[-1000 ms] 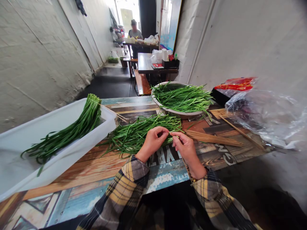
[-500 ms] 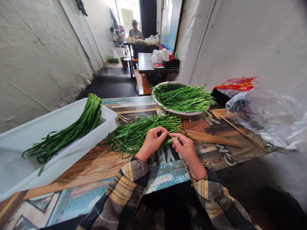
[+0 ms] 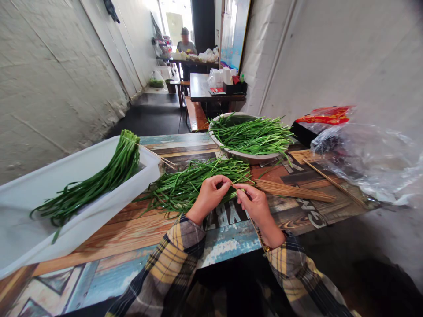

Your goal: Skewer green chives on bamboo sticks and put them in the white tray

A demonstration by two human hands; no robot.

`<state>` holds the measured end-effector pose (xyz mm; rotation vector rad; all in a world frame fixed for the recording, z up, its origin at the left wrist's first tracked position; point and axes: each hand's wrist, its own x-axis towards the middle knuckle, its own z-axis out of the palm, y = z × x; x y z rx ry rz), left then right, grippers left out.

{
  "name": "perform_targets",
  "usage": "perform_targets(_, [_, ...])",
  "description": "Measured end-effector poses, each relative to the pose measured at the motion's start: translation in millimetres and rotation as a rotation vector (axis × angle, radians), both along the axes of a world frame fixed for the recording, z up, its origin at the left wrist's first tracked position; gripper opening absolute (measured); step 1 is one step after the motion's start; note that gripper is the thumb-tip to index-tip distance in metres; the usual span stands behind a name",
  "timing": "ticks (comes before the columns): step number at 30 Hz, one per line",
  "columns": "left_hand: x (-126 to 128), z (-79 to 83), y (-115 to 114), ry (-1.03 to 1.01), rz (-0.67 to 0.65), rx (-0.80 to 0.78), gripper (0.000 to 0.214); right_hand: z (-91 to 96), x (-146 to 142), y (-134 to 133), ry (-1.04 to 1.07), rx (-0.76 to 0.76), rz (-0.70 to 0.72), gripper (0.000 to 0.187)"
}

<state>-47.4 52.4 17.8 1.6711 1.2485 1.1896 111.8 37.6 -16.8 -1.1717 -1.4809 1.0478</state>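
Both hands meet over the near edge of a loose pile of green chives (image 3: 201,176) on the table. My left hand (image 3: 211,196) is closed in a pinch; whatever its fingertips hold is too small to make out. Just to its right, my right hand (image 3: 257,207) is also pinched, its fingertips almost touching the left ones. A thin bamboo skewer (image 3: 254,225) runs from beneath the right hand down toward the wrist. Pale green stem ends show by the right fingers. A bundle of bamboo skewers (image 3: 294,190) lies right of the pile.
At left, a white plastic tub (image 3: 99,220) holds chives (image 3: 109,171) threaded on skewers at its rim. Behind the pile stands a bowl (image 3: 220,143) full of chives. Clear plastic bags (image 3: 373,154) and a stick (image 3: 333,182) lie right. Another person (image 3: 187,45) sits far back.
Both hands keep the same pinch at nearly the same spot. The view has shifted very slightly; nothing else has visibly moved.
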Motion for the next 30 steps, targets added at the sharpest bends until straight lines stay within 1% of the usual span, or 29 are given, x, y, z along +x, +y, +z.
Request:
perform_targets(9, [-0.8,-2.9,1.1,0.004,-0.001,0.024,0.017,0.4,0.3,-0.5,-0.002,0.013,-0.001,0.032])
perform_targets(20, [-1.1,-0.7,-0.3,0.151,-0.01,0.182,0.016,-2.7,0.9,1.0,-0.001,-0.004,0.014,0.032])
perform_targets(24, [-0.5,0.3,-1.2,0.16,-0.002,0.169,0.016,-3.3,0.4,1.2,0.019,0.004,0.008,0.031])
perform_targets(28, [0.1,-0.1,-1.2,0.152,0.002,0.149,0.016,-2.6,0.0,1.4,0.041,0.039,0.007,0.043])
perform_targets(30, [0.1,-0.2,-1.0,0.147,-0.002,0.143,0.016,-2.2,0.1,1.5,0.032,0.051,0.019,0.043])
